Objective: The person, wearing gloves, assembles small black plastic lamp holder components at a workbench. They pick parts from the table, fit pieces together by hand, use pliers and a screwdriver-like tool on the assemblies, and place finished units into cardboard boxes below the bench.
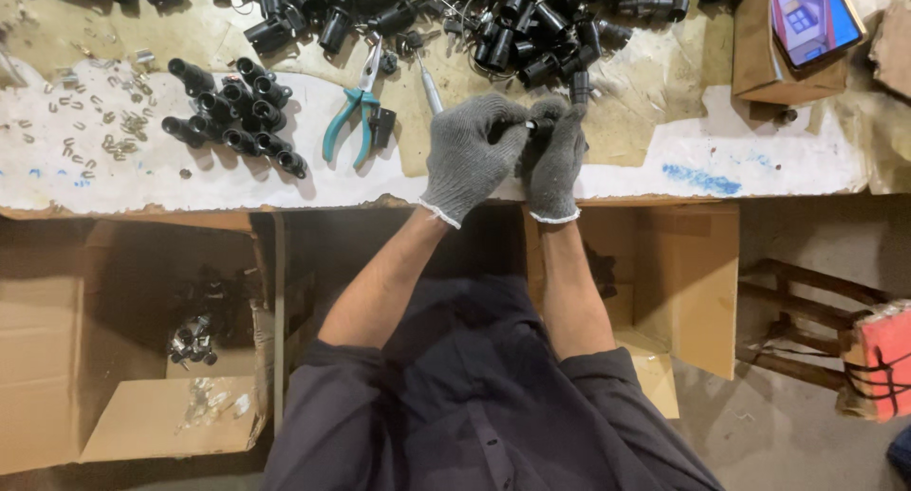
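Between my two gloved hands, just above the frame's centre, a small black plastic socket (528, 128) lay with its long axis left-right, its metal tip peeking out. My left hand (467, 154) was clenched on it; my right hand (558, 159) pinched its other end. Grey knit gloves, rough. Teal-handled pliers (351, 116) lay left on the scuffed white table (759, 159), beside stacked black sockets (237, 116).

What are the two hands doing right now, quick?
Left hand: closed around a small black part, in a grey glove.
Right hand: closed on the same black part, also gloved.
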A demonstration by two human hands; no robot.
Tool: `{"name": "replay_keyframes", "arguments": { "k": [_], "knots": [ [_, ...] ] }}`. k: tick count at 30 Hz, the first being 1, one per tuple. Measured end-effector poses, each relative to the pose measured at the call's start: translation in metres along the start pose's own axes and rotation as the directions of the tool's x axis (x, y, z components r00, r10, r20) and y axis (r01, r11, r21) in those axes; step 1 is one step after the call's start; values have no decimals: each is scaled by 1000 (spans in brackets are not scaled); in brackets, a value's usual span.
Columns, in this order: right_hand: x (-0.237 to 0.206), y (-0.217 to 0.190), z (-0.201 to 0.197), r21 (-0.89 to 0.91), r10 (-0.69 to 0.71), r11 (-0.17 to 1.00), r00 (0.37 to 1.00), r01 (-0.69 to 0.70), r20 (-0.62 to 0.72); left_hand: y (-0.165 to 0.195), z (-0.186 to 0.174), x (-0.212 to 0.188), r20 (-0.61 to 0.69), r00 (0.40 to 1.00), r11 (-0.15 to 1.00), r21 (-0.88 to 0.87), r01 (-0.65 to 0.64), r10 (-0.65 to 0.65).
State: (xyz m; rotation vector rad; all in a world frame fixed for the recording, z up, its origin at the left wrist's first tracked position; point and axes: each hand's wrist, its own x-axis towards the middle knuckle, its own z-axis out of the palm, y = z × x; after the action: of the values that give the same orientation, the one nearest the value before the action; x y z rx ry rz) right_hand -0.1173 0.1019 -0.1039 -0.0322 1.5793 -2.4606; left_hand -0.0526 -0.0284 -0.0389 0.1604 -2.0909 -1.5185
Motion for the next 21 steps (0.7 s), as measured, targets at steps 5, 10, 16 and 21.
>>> {"name": "replay_keyframes", "arguments": {
  "k": [5, 10, 16, 21],
  "knots": [
    [2, 5, -1, -22, -54, 998, 996, 56, 67, 1, 4, -9, -104, 994, 1000, -5, -24, 23],
    [6, 10, -6, -23, -137, 990, 987, 139, 84, -7, 8, -8, -93, 992, 995, 61, -77, 82],
    [8, 9, -9, -25, -55, 998, 996, 57, 65, -15, 14, -1, -51, 997, 996, 68, -61, 65],
    [5, 7, -13, 63, -38, 998, 984, 28, 173, -11, -3, 2, 141, 925, 918, 136, -372, 354]
  ]
}}
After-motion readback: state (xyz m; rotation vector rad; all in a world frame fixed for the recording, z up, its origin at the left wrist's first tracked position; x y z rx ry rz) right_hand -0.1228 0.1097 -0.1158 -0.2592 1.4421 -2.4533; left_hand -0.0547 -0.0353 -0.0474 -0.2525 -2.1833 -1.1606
